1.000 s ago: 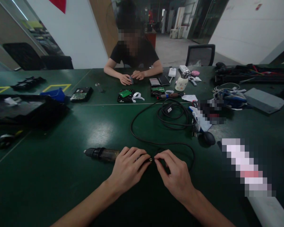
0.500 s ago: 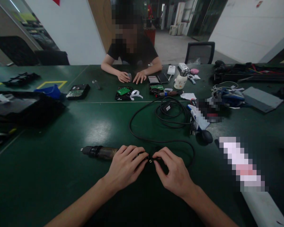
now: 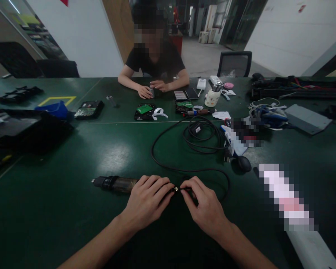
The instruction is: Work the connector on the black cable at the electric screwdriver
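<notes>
The left hand (image 3: 147, 200) is closed around the rear of the tool (image 3: 122, 184), whose tip points left. The right hand (image 3: 204, 200) is just beside the tool's metal end (image 3: 176, 189), its thumb and finger narrowly together; what they hold, I cannot tell. Beyond the tool, toward its right, the cable (image 3: 162, 163) lies in loops.

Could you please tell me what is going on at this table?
The person's left hand holds a dark cylindrical tool lying on its side. A small brass-coloured end shows at that hand's fingertips. The right hand is pinched close by, but what it grips is too small to tell. A black cable lies coiled beyond. Across the table, another person handles a small grey cylinder.
</notes>
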`<state>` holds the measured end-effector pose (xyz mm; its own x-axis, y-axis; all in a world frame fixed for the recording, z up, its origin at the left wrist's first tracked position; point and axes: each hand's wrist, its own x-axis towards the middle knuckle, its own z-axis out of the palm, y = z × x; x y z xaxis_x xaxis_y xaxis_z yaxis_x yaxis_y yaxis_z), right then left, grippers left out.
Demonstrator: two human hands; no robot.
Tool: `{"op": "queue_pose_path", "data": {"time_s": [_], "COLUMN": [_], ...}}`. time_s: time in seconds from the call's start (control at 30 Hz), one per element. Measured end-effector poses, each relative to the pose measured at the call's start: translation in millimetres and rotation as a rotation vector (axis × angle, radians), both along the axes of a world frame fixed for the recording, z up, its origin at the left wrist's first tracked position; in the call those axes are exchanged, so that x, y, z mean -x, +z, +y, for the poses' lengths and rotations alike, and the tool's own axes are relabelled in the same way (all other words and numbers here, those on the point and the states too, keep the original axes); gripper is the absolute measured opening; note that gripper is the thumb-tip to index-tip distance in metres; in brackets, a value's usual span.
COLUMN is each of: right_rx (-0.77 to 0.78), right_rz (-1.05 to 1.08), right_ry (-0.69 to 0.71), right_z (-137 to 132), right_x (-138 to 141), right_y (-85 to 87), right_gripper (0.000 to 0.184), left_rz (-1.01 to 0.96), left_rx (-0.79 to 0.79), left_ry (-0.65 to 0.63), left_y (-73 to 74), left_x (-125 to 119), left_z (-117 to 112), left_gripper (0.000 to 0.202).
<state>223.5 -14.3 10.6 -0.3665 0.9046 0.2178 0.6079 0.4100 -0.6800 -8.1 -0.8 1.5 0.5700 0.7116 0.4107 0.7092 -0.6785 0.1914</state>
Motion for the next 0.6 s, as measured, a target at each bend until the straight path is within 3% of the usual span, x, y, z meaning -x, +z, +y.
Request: {"op": "queue_pose_path", "data": {"time_s": [0.33,0.6], "right_rx": [-0.017,-0.019], "right_rz": [-0.079,-0.1], "right_ry": [0.015,0.031], "right_z": [-0.2,0.4], "right_x": [2.0,1.9], "right_y": [1.0,-0.5], "right_gripper": [0.015,0.019], "left_rz": [-0.003,-0.064], "left_rx": [0.01,0.084], "left_ry": [-0.002,0.047], "left_y": [0.6,6.4], "left_x": [1.0,-6.3], "left_z": [-0.1,-1.8], "left_gripper": [0.025,0.015]}}
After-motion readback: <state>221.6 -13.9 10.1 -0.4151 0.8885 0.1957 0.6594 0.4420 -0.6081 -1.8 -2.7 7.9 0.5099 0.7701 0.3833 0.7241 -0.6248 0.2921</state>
